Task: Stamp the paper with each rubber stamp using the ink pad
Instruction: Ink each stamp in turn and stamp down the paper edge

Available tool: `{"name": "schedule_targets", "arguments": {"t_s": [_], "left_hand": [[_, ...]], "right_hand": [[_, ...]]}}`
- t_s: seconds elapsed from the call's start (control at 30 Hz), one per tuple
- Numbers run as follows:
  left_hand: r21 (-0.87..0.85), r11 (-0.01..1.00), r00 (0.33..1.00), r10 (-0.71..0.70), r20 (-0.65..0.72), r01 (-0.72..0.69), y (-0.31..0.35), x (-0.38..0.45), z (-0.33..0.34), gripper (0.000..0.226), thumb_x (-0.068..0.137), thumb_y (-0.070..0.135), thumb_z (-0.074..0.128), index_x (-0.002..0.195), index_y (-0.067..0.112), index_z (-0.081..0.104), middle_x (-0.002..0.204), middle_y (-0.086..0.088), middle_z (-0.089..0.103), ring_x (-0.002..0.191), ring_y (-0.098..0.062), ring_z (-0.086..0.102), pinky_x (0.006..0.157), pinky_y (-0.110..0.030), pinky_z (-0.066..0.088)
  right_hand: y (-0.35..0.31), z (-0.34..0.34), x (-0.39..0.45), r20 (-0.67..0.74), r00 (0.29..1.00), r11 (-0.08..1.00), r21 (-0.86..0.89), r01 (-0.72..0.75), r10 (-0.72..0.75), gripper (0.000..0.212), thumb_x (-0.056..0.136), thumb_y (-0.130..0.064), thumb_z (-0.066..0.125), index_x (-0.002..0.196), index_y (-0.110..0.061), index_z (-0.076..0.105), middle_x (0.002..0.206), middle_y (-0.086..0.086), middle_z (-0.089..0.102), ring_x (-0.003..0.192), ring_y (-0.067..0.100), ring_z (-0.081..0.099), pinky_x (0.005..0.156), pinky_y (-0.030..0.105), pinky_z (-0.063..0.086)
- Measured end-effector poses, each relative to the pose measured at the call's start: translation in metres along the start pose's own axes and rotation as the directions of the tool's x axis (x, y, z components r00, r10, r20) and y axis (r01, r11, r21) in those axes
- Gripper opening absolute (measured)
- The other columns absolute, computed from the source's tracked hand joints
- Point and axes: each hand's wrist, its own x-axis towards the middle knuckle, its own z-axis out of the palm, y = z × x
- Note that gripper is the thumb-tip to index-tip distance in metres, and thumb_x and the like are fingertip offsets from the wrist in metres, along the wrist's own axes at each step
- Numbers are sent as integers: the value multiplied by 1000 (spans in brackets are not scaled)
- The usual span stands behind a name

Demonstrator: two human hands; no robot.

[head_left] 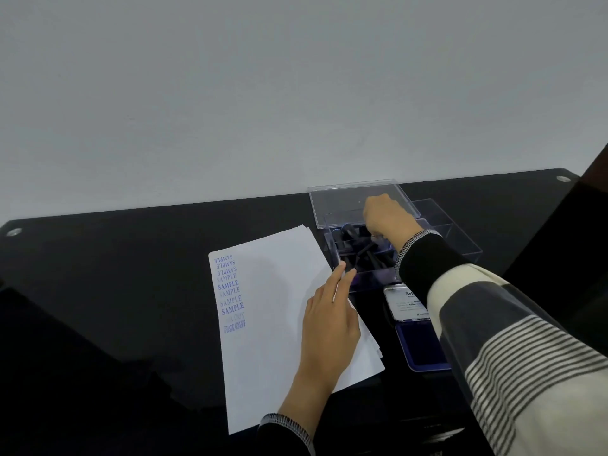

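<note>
Two hands show: the left hand (329,319) and the right hand (388,217). One stack of paper (279,311) carries ten blue stamp marks (230,292), eight reading SAMPLE and two reading FAX OUT. There is one ink pad (418,347), one clear box (460,238) and several dark stamps (362,250) inside it, too jumbled to count.

A single wide-angle view looks from the person's head, forward and down across a dark table (98,291) toward a pale wall (296,77) at the far side. It sits close over the near edge, so both forearms enter from the bottom and right. The wall fills the upper half; the white paper (263,307) lies at centre and a clear plastic box (460,238) far right.
</note>
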Motion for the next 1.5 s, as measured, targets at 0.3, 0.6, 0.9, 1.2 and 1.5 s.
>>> {"name": "schedule_targets", "arguments": {"t_s": [0.3,0.6,0.9,1.2,1.5], "left_hand": [[-9,1000,1000,0,1,0,-3,1,2,56,98,14,47,148,33,31,157,18,18,137,-6,32,105,-11,6],[-29,1000,1000,7,20,-7,-2,3,0,54,99,16,45,148,32,29,158,17,17,137,-4,30,105,-10,9],[181,979,988,-67,-135,91,-6,0,8,22,90,39,49,99,23,59,100,9,57,93,-17,53,80,-31,45],[195,980,997,-57,52,46,11,-3,-12,24,97,28,47,113,24,65,117,9,62,107,-14,51,94,-26,37],[68,979,922,156,356,-191,23,-37,2,76,86,66,48,149,30,26,155,15,25,146,-5,7,121,-33,3]], "right_hand": [[-5,2,5,63,998,999,-54,1,3,34,89,2,49,122,0,53,125,19,55,109,35,58,81,39,46],[-13,20,11,39,997,991,115,-66,62,33,88,-18,61,116,-3,55,115,14,61,103,32,59,77,38,43],[18,9,-19,-138,973,625,780,-9,187,29,80,-19,63,60,-10,44,57,4,45,51,17,42,49,24,34],[88,52,-134,-68,958,344,939,-33,280,9,87,-20,65,88,-11,64,74,7,67,67,18,62,72,40,54],[119,73,-188,-275,910,652,758,6,311,20,90,-16,62,74,-16,50,69,-3,54,66,12,50,53,18,32]]}}
